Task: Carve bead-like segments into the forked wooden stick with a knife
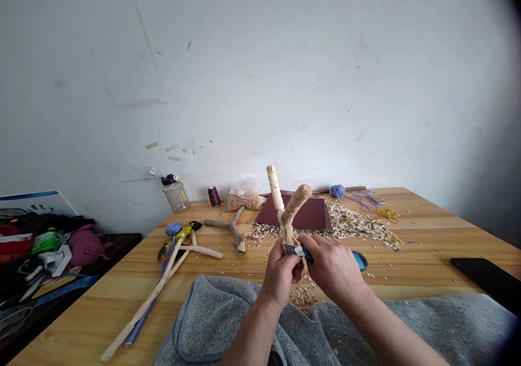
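Left hand (280, 276) closed around carved stick (288, 215), right hand (334, 267) around knife (293, 250); maroon sheet (313, 215) lies at the hands' 12 o'clock.

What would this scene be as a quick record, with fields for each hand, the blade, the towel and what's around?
Left hand: grips the peeled forked stick, prongs up
Right hand: grips a blue-handled knife
Blade: across the stick below its fork; whether it is cutting, I cannot tell
Towel: grey, on the near side of the table
Beyond hands: dark red sheet, wood shavings
Left side: bark-covered branch
Back: bottle, thread spool
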### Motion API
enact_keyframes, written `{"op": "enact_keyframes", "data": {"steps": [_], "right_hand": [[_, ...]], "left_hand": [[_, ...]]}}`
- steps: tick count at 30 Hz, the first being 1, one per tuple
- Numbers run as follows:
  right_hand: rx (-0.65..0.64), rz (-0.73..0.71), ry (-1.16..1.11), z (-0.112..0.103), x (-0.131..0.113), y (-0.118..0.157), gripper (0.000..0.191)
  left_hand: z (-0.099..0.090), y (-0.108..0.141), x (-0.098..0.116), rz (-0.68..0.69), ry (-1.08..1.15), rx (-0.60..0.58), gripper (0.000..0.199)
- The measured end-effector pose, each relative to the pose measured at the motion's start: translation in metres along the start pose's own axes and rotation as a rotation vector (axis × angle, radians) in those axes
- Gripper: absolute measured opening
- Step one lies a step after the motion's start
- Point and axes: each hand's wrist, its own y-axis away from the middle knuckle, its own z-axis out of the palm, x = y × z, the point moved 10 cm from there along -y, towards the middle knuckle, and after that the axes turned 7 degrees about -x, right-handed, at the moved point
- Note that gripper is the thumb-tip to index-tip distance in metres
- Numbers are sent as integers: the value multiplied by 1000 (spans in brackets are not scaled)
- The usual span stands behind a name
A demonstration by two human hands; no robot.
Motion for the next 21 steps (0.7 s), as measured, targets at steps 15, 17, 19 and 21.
{"op": "enact_keyframes", "data": {"steps": [15, 17, 19, 21], "right_hand": [[86, -31, 16, -4, 0, 1, 28], [106, -47, 23, -8, 0, 0, 29], [119, -79, 24, -12, -1, 0, 29], [121, -118, 19, -16, -3, 0, 29]], "left_hand": [[6, 7, 0, -79, 126, -5, 19], [9, 9, 0, -102, 139, -26, 20], [11, 9, 1, -107, 144, -40, 20], [13, 9, 2, -99, 146, -59, 20]]}}
